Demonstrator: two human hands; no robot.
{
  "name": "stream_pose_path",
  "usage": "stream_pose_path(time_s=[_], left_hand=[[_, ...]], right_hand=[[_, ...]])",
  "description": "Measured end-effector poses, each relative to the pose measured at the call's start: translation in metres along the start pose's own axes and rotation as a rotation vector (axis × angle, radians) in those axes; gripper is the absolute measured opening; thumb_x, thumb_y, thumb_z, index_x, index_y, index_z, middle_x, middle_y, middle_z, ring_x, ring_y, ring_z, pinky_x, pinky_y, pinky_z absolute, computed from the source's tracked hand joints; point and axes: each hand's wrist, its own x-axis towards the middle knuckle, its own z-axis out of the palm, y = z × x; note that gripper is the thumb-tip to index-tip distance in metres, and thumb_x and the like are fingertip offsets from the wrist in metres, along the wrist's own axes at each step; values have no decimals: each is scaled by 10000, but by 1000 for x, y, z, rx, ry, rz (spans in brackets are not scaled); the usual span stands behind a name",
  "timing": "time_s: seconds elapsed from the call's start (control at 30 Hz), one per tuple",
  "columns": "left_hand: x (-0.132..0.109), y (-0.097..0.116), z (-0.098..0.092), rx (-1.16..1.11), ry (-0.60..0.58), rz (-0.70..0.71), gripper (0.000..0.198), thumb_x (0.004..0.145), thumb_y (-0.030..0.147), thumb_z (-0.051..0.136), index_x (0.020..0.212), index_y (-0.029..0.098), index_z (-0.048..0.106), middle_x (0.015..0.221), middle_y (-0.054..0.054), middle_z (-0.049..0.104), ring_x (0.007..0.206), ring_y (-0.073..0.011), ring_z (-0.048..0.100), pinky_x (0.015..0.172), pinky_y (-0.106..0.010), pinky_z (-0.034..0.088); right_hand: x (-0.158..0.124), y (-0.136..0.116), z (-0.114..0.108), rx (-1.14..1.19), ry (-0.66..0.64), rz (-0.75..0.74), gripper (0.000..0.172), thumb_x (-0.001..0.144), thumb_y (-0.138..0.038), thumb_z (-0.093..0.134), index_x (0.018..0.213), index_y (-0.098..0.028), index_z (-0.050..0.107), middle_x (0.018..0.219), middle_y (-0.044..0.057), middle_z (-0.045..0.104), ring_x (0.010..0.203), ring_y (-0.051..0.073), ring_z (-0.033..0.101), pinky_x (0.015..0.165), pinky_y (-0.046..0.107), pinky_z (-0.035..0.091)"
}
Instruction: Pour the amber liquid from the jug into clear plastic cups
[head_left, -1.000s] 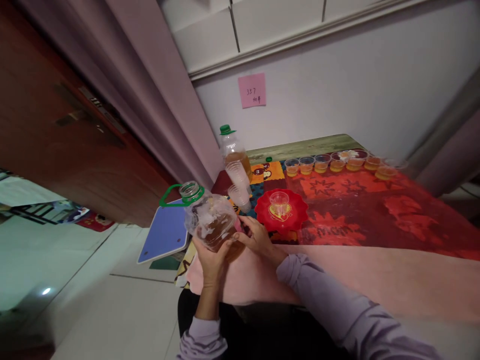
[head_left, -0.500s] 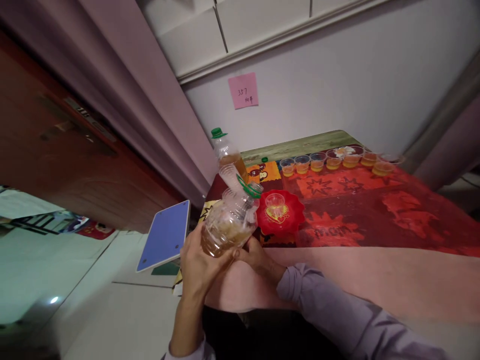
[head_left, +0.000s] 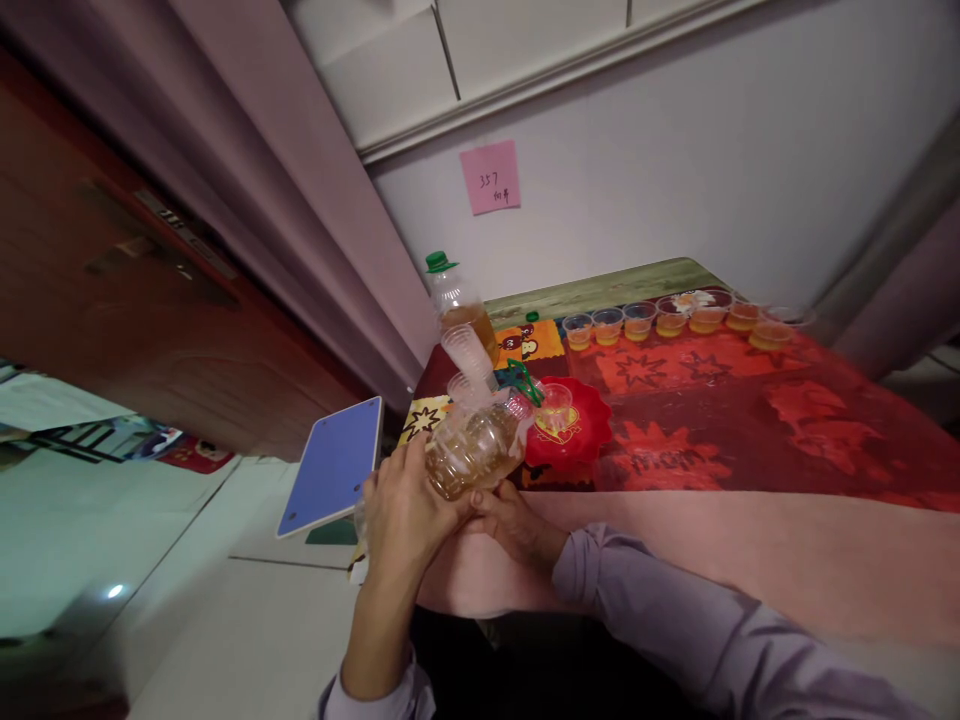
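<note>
Both my hands are wrapped round a clear plastic bottle of amber liquid, tilted with its mouth toward the right. My left hand grips its lower left side, and my right hand supports it from underneath. A green handle stands up near the bottle's neck. Just beyond the mouth, a clear plastic cup stands in a scalloped red plate. Whether liquid runs into this cup I cannot tell. Behind the held bottle leans a stack of clear cups, partly hidden.
A second bottle with a green cap stands at the back left. Along the table's far side runs a row of cups with yellow-orange liquid. A small green cap lies nearby. A blue board is left of the table.
My hands have tipped the bottle further over, so its mouth has gone lower and rightward, close over the cup in the red plate.
</note>
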Motion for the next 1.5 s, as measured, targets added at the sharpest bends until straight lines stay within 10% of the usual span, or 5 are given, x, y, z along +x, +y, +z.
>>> stream_pose_path(time_s=[0.97,1.5], left_hand=[[13,25,-15,80,-78,-28,734,674,506,869,1332,249,672,1276,-164,774,1106,-433,710,931,-506,495],[29,73,-51,265,-372,-172,643,870,428,718,1449,176,601,1456,-177,711,1319,-412,674,1069,-528,495]], right_hand=[[1,0,0,42,-36,-6,598,825,-586,889,1272,-248,678,1201,104,814,1160,321,772,1001,567,645],[5,2,-4,77,-10,-11,648,816,-602,902,1310,-260,659,1296,97,800,1084,289,787,962,552,658]])
